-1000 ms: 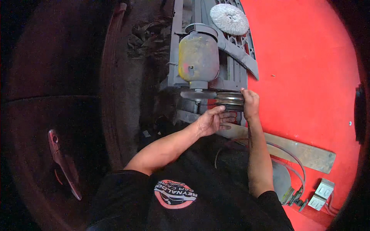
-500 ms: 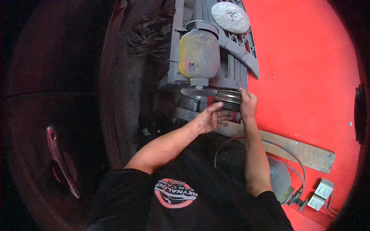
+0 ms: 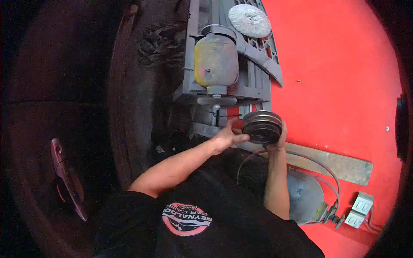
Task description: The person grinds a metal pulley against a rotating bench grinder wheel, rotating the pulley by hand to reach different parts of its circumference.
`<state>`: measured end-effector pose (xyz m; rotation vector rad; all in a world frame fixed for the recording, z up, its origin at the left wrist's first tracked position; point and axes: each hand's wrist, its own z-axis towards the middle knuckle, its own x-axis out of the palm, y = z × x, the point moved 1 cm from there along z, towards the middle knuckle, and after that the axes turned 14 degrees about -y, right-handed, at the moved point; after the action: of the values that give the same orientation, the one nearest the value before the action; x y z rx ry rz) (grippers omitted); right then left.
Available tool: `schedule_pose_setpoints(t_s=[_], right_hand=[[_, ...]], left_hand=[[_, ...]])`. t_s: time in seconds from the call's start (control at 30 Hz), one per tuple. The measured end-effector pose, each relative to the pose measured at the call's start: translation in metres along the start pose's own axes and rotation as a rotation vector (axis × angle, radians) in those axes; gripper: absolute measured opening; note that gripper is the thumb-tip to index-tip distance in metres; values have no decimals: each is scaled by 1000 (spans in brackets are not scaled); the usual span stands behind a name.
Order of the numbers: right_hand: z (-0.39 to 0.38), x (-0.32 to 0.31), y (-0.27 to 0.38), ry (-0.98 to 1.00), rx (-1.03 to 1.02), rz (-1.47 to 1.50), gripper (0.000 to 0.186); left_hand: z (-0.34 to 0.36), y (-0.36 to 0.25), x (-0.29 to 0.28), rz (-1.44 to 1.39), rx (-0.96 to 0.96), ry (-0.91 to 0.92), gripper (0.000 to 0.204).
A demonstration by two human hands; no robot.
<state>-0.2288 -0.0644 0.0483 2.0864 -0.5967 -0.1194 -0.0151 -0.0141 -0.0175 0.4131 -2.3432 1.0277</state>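
Note:
My right hand (image 3: 282,137) grips the right side of a dark, round grooved pulley (image 3: 262,129) with a shiny metal rim. The pulley is tilted so that its hollow dark side faces me. At its left is my left hand (image 3: 228,136), fingers apart, the thumb reaching the pulley's edge; some fingertips are hidden. Just beyond the hands stands a bench grinder (image 3: 217,60) with a dusty grey-yellow body. Its thin round wheel (image 3: 215,101) sits at the near end of the shaft, apart from the pulley.
A white fluffy buffing pad (image 3: 249,20) lies on the grey bench (image 3: 258,92) at the back. Along the red wall are a wooden board (image 3: 335,162), a looped hose (image 3: 329,172), a grey tank (image 3: 303,195) and an outlet box (image 3: 360,210). A dark car door with a handle (image 3: 64,176) fills the left.
The pulley has come away from the grinder wheel, toward me, and turned so its hollow side shows. Both hands have moved with it, slightly lower in view.

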Motion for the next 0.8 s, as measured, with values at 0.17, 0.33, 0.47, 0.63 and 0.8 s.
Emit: schedule_pose_setpoints(t_s=[0.17, 0.33, 0.47, 0.63, 0.8], right_hand=[[-21, 25, 4, -21, 240, -34, 63], [-17, 38, -6, -52, 206, -46, 66], [8, 45, -29, -114, -43, -95, 63], [24, 63, -28, -224, 30, -183, 73], [40, 65, -30, -68, 129, -186, 82]], left_hand=[[-16, -21, 19, 238, 152, -17, 73], [-18, -37, 30, 357, 157, -335, 60], [-14, -42, 36, 371, 160, -475, 62], [-3, -41, 34, 289, 178, -600, 62], [-5, -45, 31, 71, 88, -513, 65]])
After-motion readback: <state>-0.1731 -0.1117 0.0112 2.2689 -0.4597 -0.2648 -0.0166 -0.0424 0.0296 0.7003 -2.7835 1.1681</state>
